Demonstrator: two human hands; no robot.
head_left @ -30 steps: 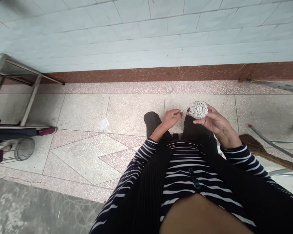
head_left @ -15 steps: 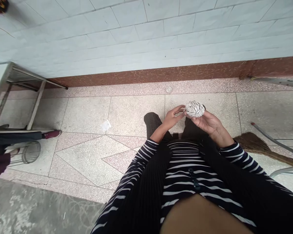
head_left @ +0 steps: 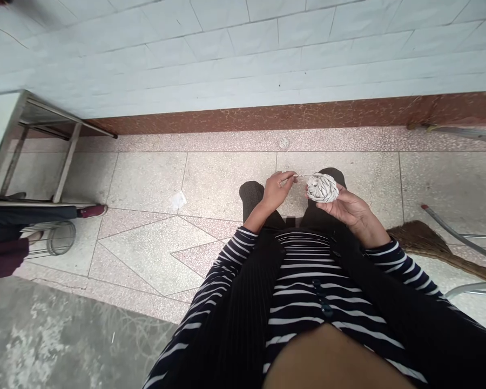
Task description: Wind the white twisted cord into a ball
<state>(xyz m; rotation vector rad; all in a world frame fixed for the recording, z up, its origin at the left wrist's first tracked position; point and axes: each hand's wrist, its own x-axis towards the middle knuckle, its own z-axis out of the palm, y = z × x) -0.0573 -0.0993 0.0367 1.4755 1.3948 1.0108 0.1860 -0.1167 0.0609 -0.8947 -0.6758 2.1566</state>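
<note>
A pale ball of flat, overlapping cord sits in my right hand, whose fingers and thumb close round its right side and underside. From the ball's upper left a short strand of cord stretches out level to my left hand. The thumb and fingertips of that hand pinch the strand's end. Both hands hover above my knees, a small gap apart. Part of the ball's underside is hidden by my right fingers.
A smaller pale ball lies on the floor near the wall base. A white scrap lies left. A broom and metal tubing are at right. At left are a table frame, a wire basket and a person's leg.
My left hand has moved left, away from the ball, and the strand between them now shows stretched out. The ball has turned and dropped slightly in my right hand.
</note>
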